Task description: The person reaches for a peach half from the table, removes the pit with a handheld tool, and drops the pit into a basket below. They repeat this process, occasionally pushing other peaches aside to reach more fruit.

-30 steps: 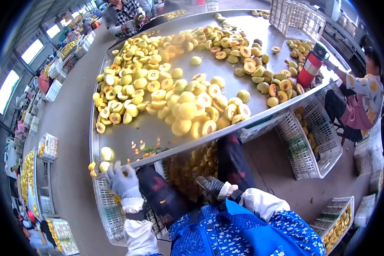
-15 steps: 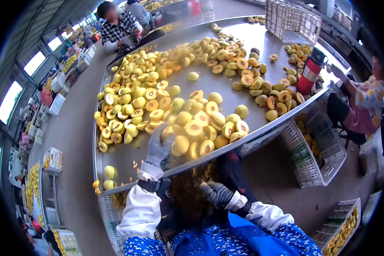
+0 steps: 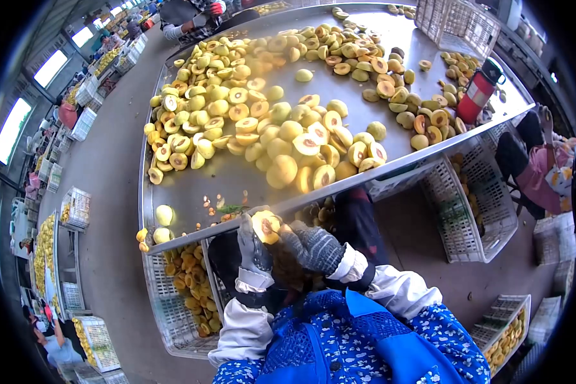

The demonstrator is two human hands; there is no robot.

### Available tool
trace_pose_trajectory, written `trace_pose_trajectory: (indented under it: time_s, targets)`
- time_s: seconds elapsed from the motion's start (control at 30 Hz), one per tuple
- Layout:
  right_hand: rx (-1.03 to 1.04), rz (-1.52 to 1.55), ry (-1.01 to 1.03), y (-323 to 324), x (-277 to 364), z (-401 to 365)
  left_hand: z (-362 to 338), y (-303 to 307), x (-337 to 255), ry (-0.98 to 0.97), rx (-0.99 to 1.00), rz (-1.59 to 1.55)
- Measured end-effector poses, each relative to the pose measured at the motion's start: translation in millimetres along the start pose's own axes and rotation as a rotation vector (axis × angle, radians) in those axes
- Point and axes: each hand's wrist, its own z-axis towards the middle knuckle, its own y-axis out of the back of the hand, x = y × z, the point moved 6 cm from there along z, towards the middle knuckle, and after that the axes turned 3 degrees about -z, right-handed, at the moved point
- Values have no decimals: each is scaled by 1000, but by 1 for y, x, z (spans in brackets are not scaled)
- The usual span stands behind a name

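My left hand (image 3: 253,248), in a grey glove, grips a yellow peach half (image 3: 264,226) just past the table's near edge, its cut face and brown centre showing. My right hand (image 3: 317,248), in a dark striped glove, is closed, with thumb and fingertips at the middle of that cut face. Whether it holds a small tool or a pit cannot be made out. In front of both hands, a pile of peach halves (image 3: 291,131) covers much of the metal table (image 3: 217,185). Small pit fragments (image 3: 208,206) and a green leaf (image 3: 232,208) lie near its edge.
Below the table's left corner stands a white crate (image 3: 163,307) with peach halves in it. Another crate (image 3: 457,211) is under the right side. A red flask (image 3: 475,96) and an upturned crate (image 3: 457,25) stand on the table. Co-workers sit at the far side and right.
My left hand has come back from the pile to the table edge with a peach half. My right hand has risen to meet it. The view has tilted downward.
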Motion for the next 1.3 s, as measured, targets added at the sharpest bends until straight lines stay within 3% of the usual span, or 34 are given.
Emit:
trace_pose_trajectory:
  time_s: [0.07, 0.2, 0.3, 0.4, 0.5, 0.57, 0.63, 0.7, 0.8, 0.9, 1.0, 1.1, 1.13, 1.17, 1.23, 1.3]
  targets:
    - [32, -107, 101, -3, 7, 0, -4, -3, 0, -78, 6, 62]
    - [63, -40, 66, -16, 1, -3, 0, 18, 13, -243, -65, 327]
    - [114, -99, 70, -26, -4, -9, -14, -4, 5, -248, -56, 223]
    - [175, 14, -12, -25, -7, -10, -10, 13, 12, -384, -147, 452]
    - [43, -39, 111, -19, -2, -13, -14, 10, 10, -490, -152, 544]
    - [141, 69, -23, -18, -8, -11, -17, 6, 5, -567, -153, 690]
    - [189, 158, -115, -20, -14, -12, -19, 0, 4, -512, -125, 644]
    - [191, 225, -163, -22, -19, -13, -24, -13, 3, -322, -77, 406]
    - [227, 493, -222, -10, -9, -13, -17, 0, 12, -316, -67, 449]
    - [492, 745, -561, -1, 0, -17, -28, -28, -4, -220, 84, 468]
    - [605, 898, -351, -19, -15, -28, -29, -42, -7, -157, 289, 619]
    - [597, 975, -568, -27, -22, -36, -15, -29, 1, -20, 435, 687]
    - [600, 977, -664, -28, -22, -36, -8, -17, 5, -56, 302, 584]
    - [497, 1002, -624, -33, -26, -33, -4, -9, 10, -94, 169, 479]
    - [454, 1272, -661, -43, -19, -36, -13, -13, 6, -166, -97, 354]
    - [475, 1526, -740, -52, -8, -44, -18, -5, 13, -311, -139, 349]
